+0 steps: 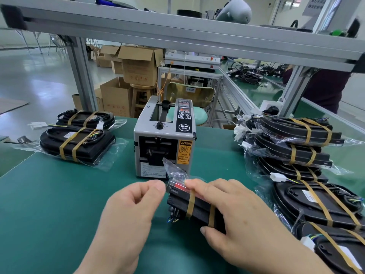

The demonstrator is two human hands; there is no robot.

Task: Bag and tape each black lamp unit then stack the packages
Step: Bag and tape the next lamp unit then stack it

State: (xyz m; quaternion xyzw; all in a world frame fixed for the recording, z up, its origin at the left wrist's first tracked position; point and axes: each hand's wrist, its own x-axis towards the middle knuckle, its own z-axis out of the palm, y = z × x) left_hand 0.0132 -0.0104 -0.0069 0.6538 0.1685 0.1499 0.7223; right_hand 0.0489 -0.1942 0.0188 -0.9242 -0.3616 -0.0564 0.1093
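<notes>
Lamp unit lies gripped under right hand, long axis slanting toward tape dispenser; left hand curls beside its bagged end; whether it pinches anything is unclear.

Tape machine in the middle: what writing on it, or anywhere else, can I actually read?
"CAUTION": yellow sticker on the front of the tape machine.
"DO NOT INSERT YOUR FINGERS INTO OUTLET": same sticker.
"SEMI" and "切割": black panel on its top.
Chair tag, red print on the cardboard boxes, the machine's fine print: too blurred to read.
</notes>
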